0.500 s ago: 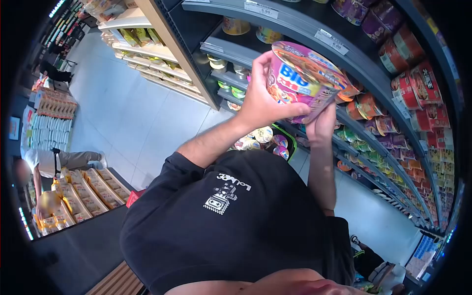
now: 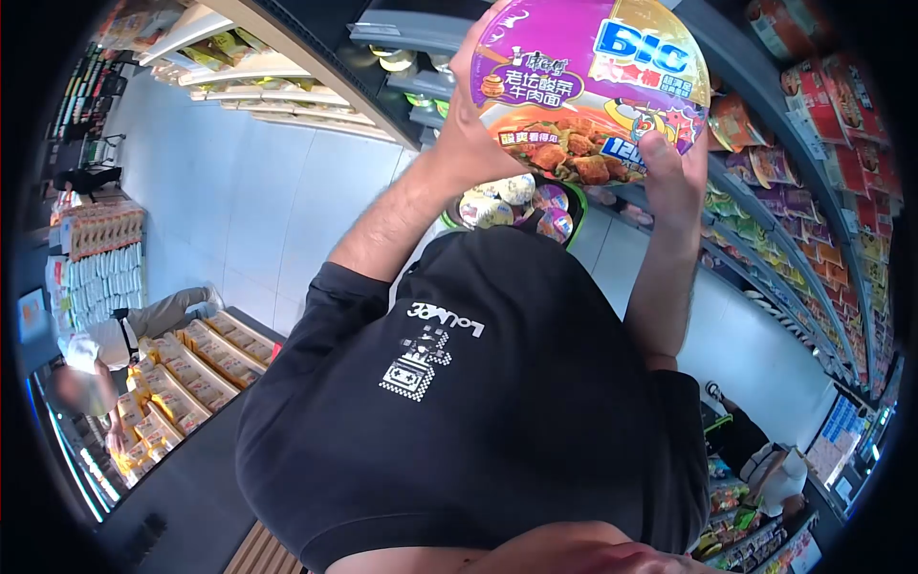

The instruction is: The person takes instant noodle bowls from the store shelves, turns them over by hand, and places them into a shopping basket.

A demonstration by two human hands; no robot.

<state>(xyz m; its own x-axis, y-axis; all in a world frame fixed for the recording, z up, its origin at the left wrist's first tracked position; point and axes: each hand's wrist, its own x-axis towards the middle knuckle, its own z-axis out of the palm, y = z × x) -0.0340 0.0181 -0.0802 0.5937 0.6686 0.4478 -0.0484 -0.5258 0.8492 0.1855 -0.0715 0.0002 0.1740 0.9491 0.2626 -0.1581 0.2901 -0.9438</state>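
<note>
A large instant noodle tub is held up between my two hands, its purple and gold lid with the word BIG facing me. My left hand is closed around the tub's left side, with most of its fingers hidden behind. On the right, my right hand grips the lower right edge, its thumb resting on the lid. Below the tub, a basket with a green rim stands on the floor and holds several more noodle tubs.
Dark shelves of noodle tubs and packets curve along the right. Pale shelves with packaged food stand at the upper left. Beside a display of yellow packages at left, a person leans over. Another person is at lower right.
The tub has come nearer to my head and tilted so its lid faces me. My right hand has moved from underneath to the right edge, thumb on the lid.
</note>
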